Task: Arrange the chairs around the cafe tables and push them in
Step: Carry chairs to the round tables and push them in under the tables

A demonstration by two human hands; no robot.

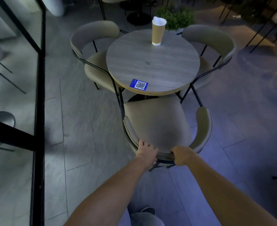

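Gripping the curved backrest of the near chair with both hands: my left hand lies over the top edge, fingers curled onto the padding; my right hand is closed around the rim just beside it

Near chair: beige seat facing the round table, front edge of the seat at the table's near rim, most of the seat outside it

Left chair: seat partly under the tabletop
Right chair: likewise tucked against the far right side

On the table: paper cup, upright, near the far edge; blue QR card, flat, at the near edge

Surroundings: grey tiled floor; black-framed glass partition on the left; green plant behind the table
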